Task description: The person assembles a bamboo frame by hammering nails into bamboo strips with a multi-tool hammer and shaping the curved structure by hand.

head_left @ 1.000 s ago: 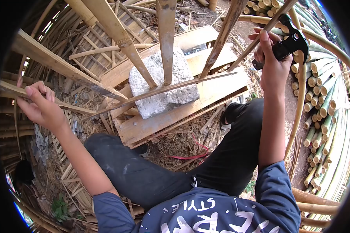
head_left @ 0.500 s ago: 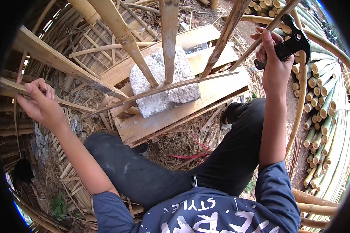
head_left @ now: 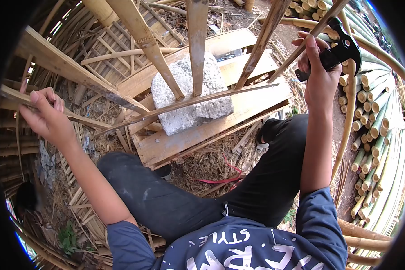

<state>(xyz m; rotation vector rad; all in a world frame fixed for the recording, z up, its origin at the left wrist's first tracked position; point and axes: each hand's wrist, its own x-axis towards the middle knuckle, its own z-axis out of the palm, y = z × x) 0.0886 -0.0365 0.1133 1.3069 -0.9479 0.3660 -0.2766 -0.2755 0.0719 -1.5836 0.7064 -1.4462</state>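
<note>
At the left, my left hand [head_left: 49,114] is closed around the end of a bamboo slat [head_left: 13,95], thumb on top. My right hand [head_left: 320,63] grips a black hammer [head_left: 344,53] whose head points up and right. A slanting bamboo slat [head_left: 297,54] passes against the fingers of that same hand. Several upright bamboo slats [head_left: 196,49] meet a thin cross strip [head_left: 180,105] at their lower ends. This framework leans over a rough pale stone block [head_left: 168,119], with the strip crossing in front of the block.
Under the stone is a low wooden plank platform [head_left: 256,105]. Stacked bamboo poles [head_left: 373,108] fill the right side. A woven bamboo panel [head_left: 117,45] lies behind at left. A red ribbon [head_left: 218,181] rests on the straw-littered ground between my legs.
The bamboo framework and both hands have shifted very slightly to the right in view. Both hands keep the same holds.
</note>
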